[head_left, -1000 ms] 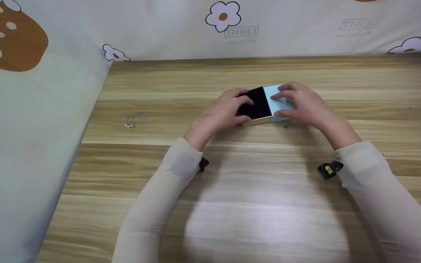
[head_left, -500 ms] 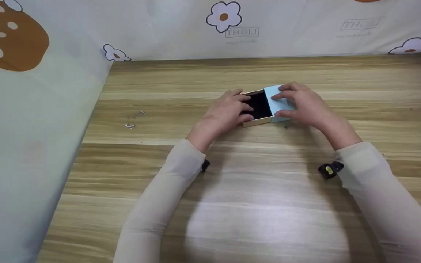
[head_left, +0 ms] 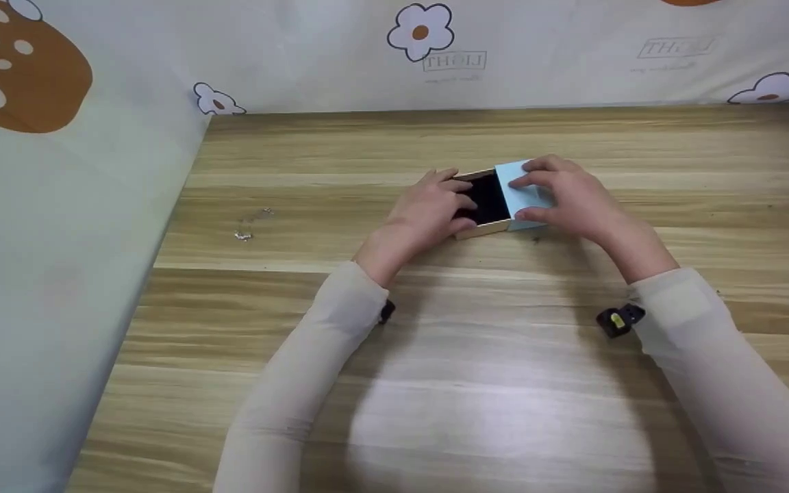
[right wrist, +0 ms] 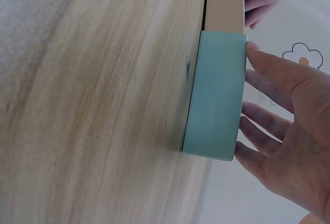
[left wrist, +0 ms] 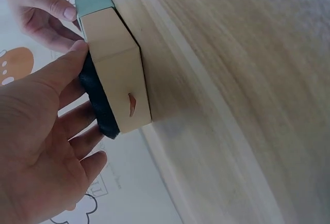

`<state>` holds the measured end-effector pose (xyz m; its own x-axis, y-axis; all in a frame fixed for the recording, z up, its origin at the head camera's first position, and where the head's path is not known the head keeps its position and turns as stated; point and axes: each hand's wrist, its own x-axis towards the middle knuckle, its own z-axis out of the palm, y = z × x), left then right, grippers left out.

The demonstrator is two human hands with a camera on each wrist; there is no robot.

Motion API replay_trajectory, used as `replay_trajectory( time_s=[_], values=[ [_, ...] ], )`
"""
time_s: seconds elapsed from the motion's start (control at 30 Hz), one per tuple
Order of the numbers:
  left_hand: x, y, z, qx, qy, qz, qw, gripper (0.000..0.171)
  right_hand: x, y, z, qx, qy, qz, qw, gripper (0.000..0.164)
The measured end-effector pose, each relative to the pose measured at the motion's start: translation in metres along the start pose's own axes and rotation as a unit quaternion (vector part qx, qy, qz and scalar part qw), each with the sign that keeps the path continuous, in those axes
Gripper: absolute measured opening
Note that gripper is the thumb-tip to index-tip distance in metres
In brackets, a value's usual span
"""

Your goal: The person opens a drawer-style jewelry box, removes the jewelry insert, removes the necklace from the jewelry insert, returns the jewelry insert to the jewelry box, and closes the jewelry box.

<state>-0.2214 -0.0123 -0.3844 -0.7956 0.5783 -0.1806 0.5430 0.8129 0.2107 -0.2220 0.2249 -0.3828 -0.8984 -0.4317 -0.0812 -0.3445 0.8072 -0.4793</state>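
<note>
A small drawer-style box lies on the table, its light blue sleeve (head_left: 519, 192) on the right and its beige drawer (head_left: 483, 229) pulled out to the left. A black pad (head_left: 487, 197) is in the drawer; in the left wrist view the pad (left wrist: 98, 97) stands above the rim at the drawer's outer end, where a slit shows in the wall. My left hand (head_left: 429, 209) lies over that end, fingertips on the pad and thumb at the near rim. My right hand (head_left: 576, 195) rests its spread fingertips on the sleeve's top.
A thin silvery chain, like a bracelet or necklace (head_left: 244, 235), lies on the wooden table (head_left: 285, 294) to the left. Printed fabric walls (head_left: 319, 55) stand behind and to the left of the table. A small dark mark (right wrist: 187, 68) shows beside the sleeve.
The black pad has sunk lower, so the drawer's far wall now shows above it. My left hand has shifted slightly right with its fingers on the pad; the right hand has stayed still.
</note>
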Motion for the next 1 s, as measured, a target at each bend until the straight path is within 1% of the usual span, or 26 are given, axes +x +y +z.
replay_trajectory(
  time_s=[0.07,0.3,0.47,0.63,0.77,0.87,1.0],
  values=[
    [-0.003,-0.001,-0.002,-0.008,0.005,0.001,1.0,0.04,0.0,0.0,0.0,0.001,-0.004,0.004,1.0,0.045],
    [-0.014,-0.007,-0.012,-0.045,0.042,-0.006,0.9981,0.04,0.0,0.0,0.0,0.003,-0.006,0.006,1.0,0.045],
    [-0.017,-0.009,-0.015,-0.063,0.044,-0.021,0.9968,0.036,0.0,0.001,0.0,0.003,-0.005,0.006,1.0,0.046],
    [-0.015,-0.009,-0.012,-0.055,0.043,-0.032,0.9971,0.031,0.0,0.001,0.0,0.001,-0.005,0.003,1.0,0.045],
    [-0.012,-0.007,-0.01,-0.046,0.054,-0.034,0.9969,0.025,0.0,0.001,0.0,0.003,-0.004,0.004,1.0,0.045],
    [-0.009,-0.004,-0.008,-0.039,0.063,-0.034,0.9967,0.023,0.0,0.001,0.001,0.004,0.004,0.001,1.0,0.045],
    [-0.006,-0.002,-0.007,-0.025,0.064,-0.038,0.9969,0.022,-0.001,0.002,0.001,0.003,0.013,-0.004,1.0,0.045]
  ],
)
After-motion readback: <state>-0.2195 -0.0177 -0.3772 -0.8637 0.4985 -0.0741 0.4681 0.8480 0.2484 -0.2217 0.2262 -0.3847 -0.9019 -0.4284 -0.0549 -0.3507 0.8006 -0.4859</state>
